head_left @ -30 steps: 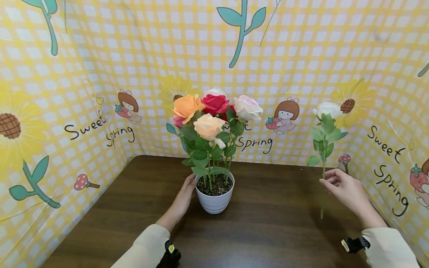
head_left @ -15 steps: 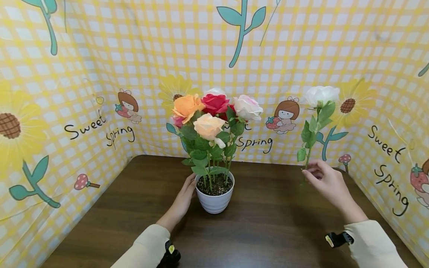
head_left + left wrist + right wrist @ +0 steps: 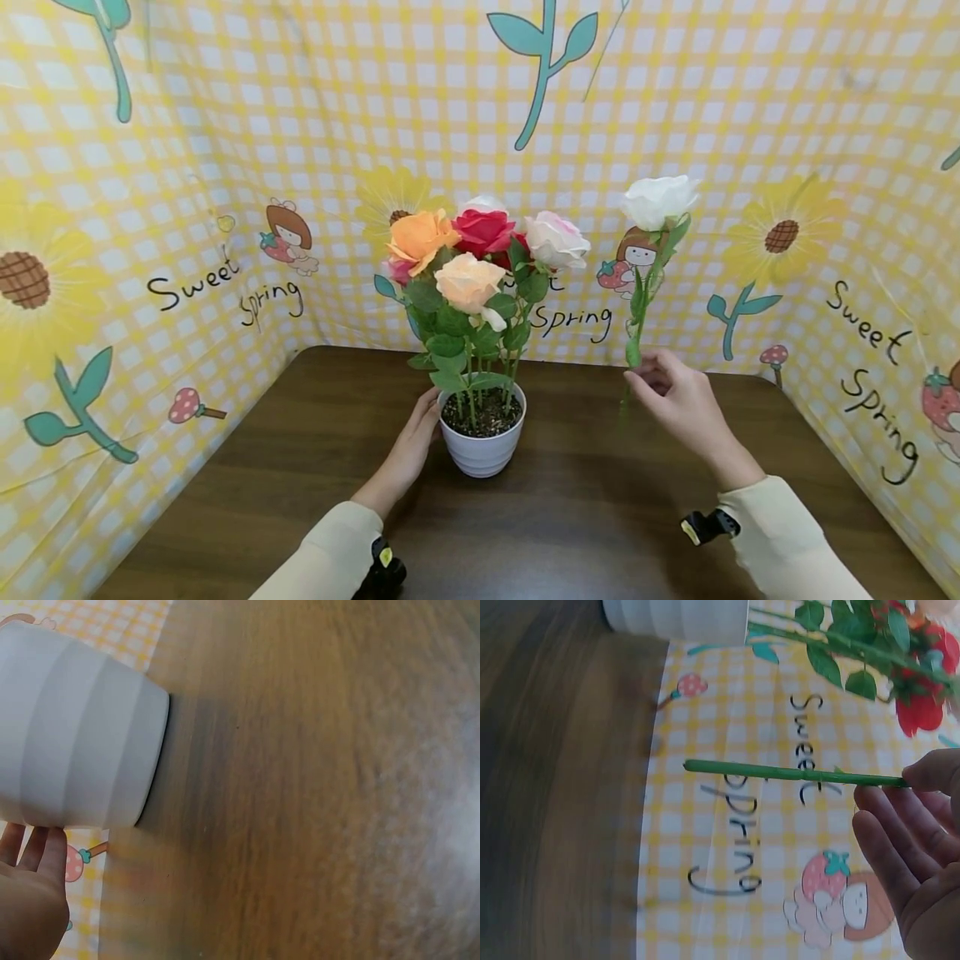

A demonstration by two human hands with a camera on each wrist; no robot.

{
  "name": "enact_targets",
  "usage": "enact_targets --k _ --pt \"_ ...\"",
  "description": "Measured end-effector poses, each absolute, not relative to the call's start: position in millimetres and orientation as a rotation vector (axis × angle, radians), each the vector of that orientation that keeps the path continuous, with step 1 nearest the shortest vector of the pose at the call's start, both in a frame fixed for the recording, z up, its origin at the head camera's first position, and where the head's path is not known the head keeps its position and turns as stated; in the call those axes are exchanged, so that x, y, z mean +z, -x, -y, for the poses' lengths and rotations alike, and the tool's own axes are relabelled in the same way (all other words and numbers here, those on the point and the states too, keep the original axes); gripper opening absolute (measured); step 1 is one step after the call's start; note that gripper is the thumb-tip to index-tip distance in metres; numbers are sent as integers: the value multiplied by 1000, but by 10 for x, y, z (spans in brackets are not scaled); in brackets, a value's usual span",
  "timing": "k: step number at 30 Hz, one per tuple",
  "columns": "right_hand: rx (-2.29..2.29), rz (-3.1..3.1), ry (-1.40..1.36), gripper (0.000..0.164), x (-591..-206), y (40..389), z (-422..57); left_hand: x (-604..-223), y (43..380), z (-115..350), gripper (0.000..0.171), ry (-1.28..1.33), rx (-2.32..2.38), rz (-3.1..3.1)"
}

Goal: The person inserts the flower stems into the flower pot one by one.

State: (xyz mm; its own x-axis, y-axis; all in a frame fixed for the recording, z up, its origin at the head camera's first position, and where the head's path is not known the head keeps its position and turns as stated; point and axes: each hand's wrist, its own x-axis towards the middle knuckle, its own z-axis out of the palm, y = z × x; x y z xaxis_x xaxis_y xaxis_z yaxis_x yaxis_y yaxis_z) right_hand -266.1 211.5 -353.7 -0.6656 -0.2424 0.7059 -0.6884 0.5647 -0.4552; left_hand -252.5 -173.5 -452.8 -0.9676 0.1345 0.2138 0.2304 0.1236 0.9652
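A white ribbed flower pot (image 3: pixel 482 450) filled with dark soil stands on the table, holding several roses in orange, peach, red and pale pink. My left hand (image 3: pixel 407 446) rests against the pot's left side; in the left wrist view its straight fingers (image 3: pixel 52 851) touch the white wall. To the right of the pot, my right hand (image 3: pixel 678 404) pinches the stem of a white rose (image 3: pixel 660 202), bloom upward, above the table. In the right wrist view the bare lower end of the green stem (image 3: pixel 765 772) sticks out past the thumb and fingertips.
The dark wooden table (image 3: pixel 585 517) is enclosed at the back and sides by a yellow checked cloth (image 3: pixel 450 92) printed with flowers and lettering. A black wrist camera (image 3: pixel 708 527) sits at the right sleeve, another (image 3: pixel 384 571) at the left.
My right hand has moved left toward the pot, carrying the white rose, which is also raised higher. My left hand stays at the pot.
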Motion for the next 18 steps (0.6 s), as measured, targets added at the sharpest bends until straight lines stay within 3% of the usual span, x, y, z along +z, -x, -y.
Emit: enact_targets --k 18 --pt "1281 2120 -897 14 -3420 2645 -1354 -4547 2534 1743 53 366 -1980 2307"
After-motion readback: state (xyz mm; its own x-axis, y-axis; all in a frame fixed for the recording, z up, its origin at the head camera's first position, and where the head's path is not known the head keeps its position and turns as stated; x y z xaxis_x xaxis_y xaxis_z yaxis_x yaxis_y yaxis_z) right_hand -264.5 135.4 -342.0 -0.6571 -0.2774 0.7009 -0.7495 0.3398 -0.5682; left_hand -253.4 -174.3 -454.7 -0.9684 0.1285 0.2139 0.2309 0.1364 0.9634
